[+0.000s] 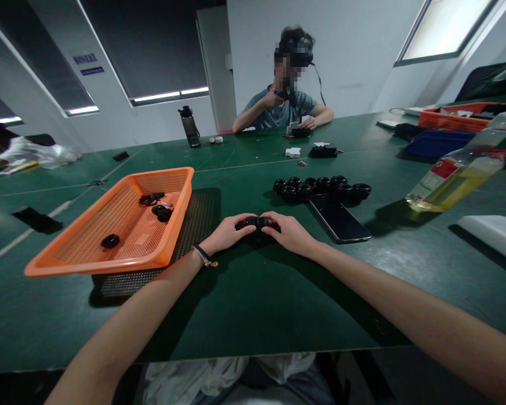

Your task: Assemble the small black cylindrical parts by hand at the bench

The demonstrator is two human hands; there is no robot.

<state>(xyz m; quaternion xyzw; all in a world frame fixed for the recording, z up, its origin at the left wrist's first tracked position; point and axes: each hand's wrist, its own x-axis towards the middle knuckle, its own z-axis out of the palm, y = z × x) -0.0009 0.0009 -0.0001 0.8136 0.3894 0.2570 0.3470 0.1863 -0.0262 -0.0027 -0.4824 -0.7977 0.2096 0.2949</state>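
Both my hands meet in the middle of the green table point(253, 304) around a small black part point(258, 221). My left hand point(228, 232) grips its left end with curled fingers. My right hand point(289, 230) grips its right end the same way. Just beyond them lies a cluster of several black ring-shaped parts point(322, 188). An orange mesh basket point(122, 225) to the left of my left hand holds a few more black rings point(156, 205).
A dark phone point(338, 219) lies flat right of my hands. A bottle of yellow liquid point(459, 177) lies on its side at right, with a white object point(495, 233) near it. Another person sits across the table. Orange and blue trays point(447, 135) stand far right.
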